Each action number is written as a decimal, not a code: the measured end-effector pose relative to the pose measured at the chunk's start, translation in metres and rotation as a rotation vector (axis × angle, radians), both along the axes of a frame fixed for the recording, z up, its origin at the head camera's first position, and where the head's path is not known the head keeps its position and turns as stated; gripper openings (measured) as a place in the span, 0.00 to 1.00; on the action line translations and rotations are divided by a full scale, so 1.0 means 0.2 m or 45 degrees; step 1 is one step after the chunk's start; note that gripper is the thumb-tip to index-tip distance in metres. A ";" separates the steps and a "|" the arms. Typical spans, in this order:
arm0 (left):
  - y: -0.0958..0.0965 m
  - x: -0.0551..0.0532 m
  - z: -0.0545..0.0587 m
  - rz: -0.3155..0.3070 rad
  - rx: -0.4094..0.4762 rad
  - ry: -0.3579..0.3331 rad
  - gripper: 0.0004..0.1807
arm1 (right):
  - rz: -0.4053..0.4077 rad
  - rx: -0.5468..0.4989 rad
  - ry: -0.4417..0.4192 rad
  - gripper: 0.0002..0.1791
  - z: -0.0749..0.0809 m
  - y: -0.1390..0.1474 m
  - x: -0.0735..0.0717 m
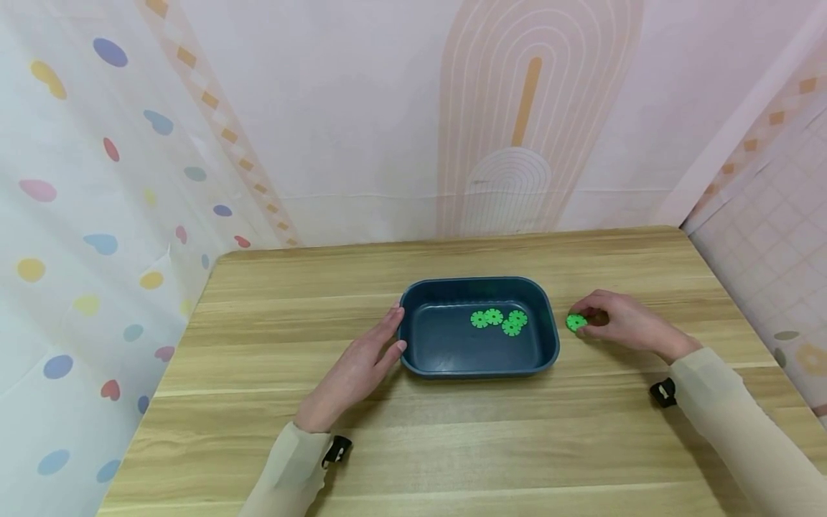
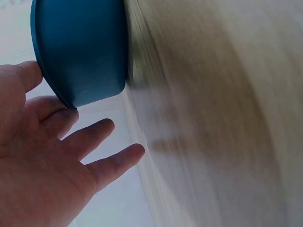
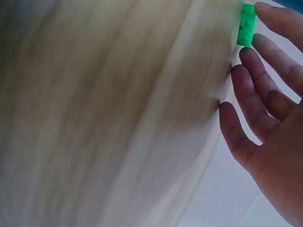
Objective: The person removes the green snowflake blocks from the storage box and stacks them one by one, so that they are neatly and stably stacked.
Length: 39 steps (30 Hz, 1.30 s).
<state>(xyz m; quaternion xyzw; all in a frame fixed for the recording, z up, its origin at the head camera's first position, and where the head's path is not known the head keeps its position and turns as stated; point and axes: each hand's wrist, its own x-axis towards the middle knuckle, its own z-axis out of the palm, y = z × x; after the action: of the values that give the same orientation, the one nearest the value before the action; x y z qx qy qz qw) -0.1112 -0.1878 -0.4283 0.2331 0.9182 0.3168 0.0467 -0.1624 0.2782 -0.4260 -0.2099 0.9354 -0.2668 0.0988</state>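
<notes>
A dark blue rectangular tray [image 1: 478, 373] sits on the wooden table, several green notched discs [image 1: 494, 317] lying inside toward its right half. My left hand [image 1: 352, 373] touches the tray's left end, thumb and fingertips at the rim. In the left wrist view its other fingers [image 2: 116, 165] stretch out below the tray wall [image 2: 83, 52], away from it. To the right of the tray, my right hand [image 1: 620, 322] pinches a green notched disc [image 1: 575, 322] between thumb and forefinger. Seen edge-on in the right wrist view, the green piece [image 3: 246, 26] looks thick, like stacked discs, close over the tabletop.
The wooden table [image 1: 271, 373] extends on all sides of the tray. Behind it hangs a pale patterned cloth [image 1: 349, 129], with a dotted cloth [image 1: 97, 287] on the left. Each sleeve has a small black clip-like thing [image 1: 662, 393] near the wrist.
</notes>
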 end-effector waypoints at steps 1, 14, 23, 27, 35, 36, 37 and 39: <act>0.00 0.00 0.00 0.001 0.000 -0.003 0.33 | -0.007 -0.004 -0.006 0.17 0.00 0.00 0.00; 0.00 0.00 0.01 0.001 -0.009 -0.013 0.33 | -0.040 -0.189 0.211 0.15 0.14 -0.03 0.09; 0.00 0.00 0.01 0.005 -0.009 -0.031 0.33 | -0.067 -0.302 0.470 0.16 0.20 -0.19 0.16; 0.00 0.00 0.01 0.007 -0.007 -0.034 0.33 | -0.052 -0.348 0.531 0.18 0.22 -0.28 0.18; 0.00 0.00 0.02 0.003 -0.005 -0.030 0.33 | 0.008 -0.313 0.460 0.20 0.21 -0.42 0.18; 0.00 0.00 0.02 0.004 -0.005 -0.030 0.33 | 0.013 -0.307 0.439 0.21 0.21 -0.43 0.18; 0.00 0.00 0.02 0.004 -0.005 -0.030 0.33 | 0.017 -0.298 0.420 0.21 0.21 -0.44 0.18; 0.00 0.00 0.02 0.004 -0.004 -0.029 0.33 | 0.029 -0.290 0.376 0.22 0.20 -0.47 0.18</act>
<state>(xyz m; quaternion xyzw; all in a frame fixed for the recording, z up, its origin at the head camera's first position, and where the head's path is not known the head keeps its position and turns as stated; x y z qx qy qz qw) -0.1104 -0.1877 -0.4252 0.2278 0.9185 0.3181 0.0571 -0.1267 0.1852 -0.3862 -0.2672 0.9010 -0.3362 -0.0610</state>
